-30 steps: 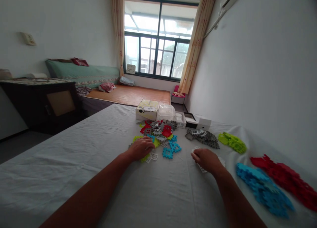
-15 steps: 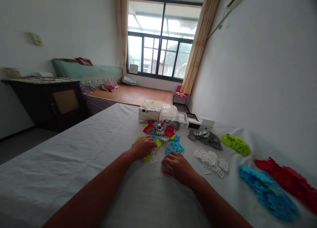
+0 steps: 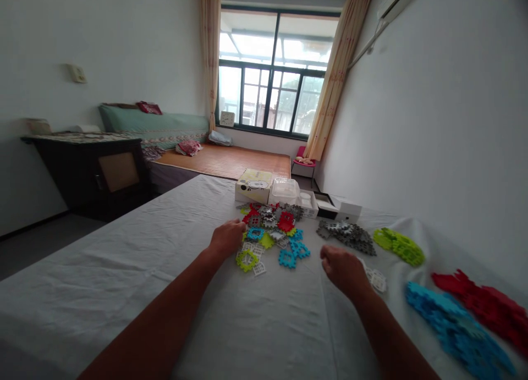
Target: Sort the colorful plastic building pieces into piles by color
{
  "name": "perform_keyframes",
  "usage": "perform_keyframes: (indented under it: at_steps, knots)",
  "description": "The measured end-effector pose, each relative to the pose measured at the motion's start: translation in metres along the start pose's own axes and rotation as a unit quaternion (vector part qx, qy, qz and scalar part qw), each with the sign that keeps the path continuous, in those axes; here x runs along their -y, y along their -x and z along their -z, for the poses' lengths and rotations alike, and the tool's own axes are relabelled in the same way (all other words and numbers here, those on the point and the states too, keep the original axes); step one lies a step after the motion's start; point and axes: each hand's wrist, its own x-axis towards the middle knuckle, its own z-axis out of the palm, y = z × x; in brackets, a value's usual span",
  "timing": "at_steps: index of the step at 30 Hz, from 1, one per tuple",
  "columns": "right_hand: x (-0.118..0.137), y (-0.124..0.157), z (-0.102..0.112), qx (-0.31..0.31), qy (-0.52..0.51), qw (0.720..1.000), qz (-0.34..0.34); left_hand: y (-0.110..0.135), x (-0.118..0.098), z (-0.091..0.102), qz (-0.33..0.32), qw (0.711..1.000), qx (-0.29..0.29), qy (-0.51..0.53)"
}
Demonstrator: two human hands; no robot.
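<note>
My left hand (image 3: 226, 238) lies palm down on the white cloth at the left edge of a mixed pile of coloured interlocking tiles (image 3: 272, 226), fingers loosely extended toward it. A yellow-green tile (image 3: 246, 259) and a small white tile (image 3: 259, 268) lie just right of it. My right hand (image 3: 343, 267) hovers with fingers curled in, right beside a small heap of white tiles (image 3: 376, 280). What it holds, if anything, is hidden.
Sorted heaps lie to the right: grey (image 3: 348, 234), lime (image 3: 399, 246), blue (image 3: 454, 325), red (image 3: 482, 306). A cardboard box (image 3: 253, 186), a clear tub (image 3: 284, 190) and a white box (image 3: 345, 208) stand behind the tiles. A dark cabinet (image 3: 86, 171) stands at left.
My right hand went from the white heap to the centre by the mixed pile, then back right to the white heap. My left hand slid slightly left, uncovering the yellow-green tile.
</note>
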Motion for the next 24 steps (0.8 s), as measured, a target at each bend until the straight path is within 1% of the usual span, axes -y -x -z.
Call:
perform_keyframes:
  at_steps: [2, 3, 4, 6, 8, 10, 13, 15, 17, 20, 22, 24]
  knots:
    - [-0.026, 0.001, -0.003, 0.018, 0.025, 0.998, -0.049, 0.000, 0.002, 0.000, 0.031, 0.999, 0.026, -0.015]
    - [-0.034, 0.001, -0.006, 0.018, 0.032, 0.997, -0.062, 0.000, 0.002, 0.000, 0.033, 0.999, 0.038, -0.015]
    - [-0.040, 0.000, -0.009, 0.010, 0.035, 0.997, -0.067, 0.000, 0.001, 0.000, 0.026, 0.998, 0.048, -0.010]
    - [-0.040, -0.001, -0.015, -0.024, 0.020, 0.997, -0.064, 0.001, -0.005, -0.001, 0.001, 0.998, 0.057, 0.006]
    - [-0.029, -0.003, -0.017, -0.053, -0.022, 0.998, -0.035, 0.001, -0.011, -0.002, -0.027, 0.998, 0.056, 0.027]
    - [-0.012, -0.004, -0.018, -0.065, -0.090, 0.993, 0.025, 0.002, -0.018, -0.002, -0.056, 0.995, 0.055, 0.057]
    - [0.016, -0.003, -0.018, -0.060, -0.191, 0.973, 0.114, 0.005, -0.028, -0.002, -0.105, 0.984, 0.066, 0.127]
    - [0.032, -0.001, -0.017, -0.049, -0.226, 0.962, 0.148, 0.008, -0.034, 0.000, -0.148, 0.969, 0.084, 0.180]
    - [0.046, 0.001, -0.016, -0.036, -0.241, 0.955, 0.170, 0.011, -0.038, 0.003, -0.199, 0.950, 0.096, 0.220]
    - [0.063, 0.004, -0.014, -0.014, -0.244, 0.947, 0.209, 0.014, -0.040, 0.007, -0.273, 0.922, 0.108, 0.251]
    - [0.073, 0.005, -0.013, 0.007, -0.231, 0.943, 0.238, 0.014, -0.037, 0.010, -0.306, 0.908, 0.127, 0.257]
    - [0.079, 0.006, -0.013, 0.026, -0.211, 0.944, 0.254, 0.013, -0.032, 0.011, -0.318, 0.903, 0.145, 0.250]
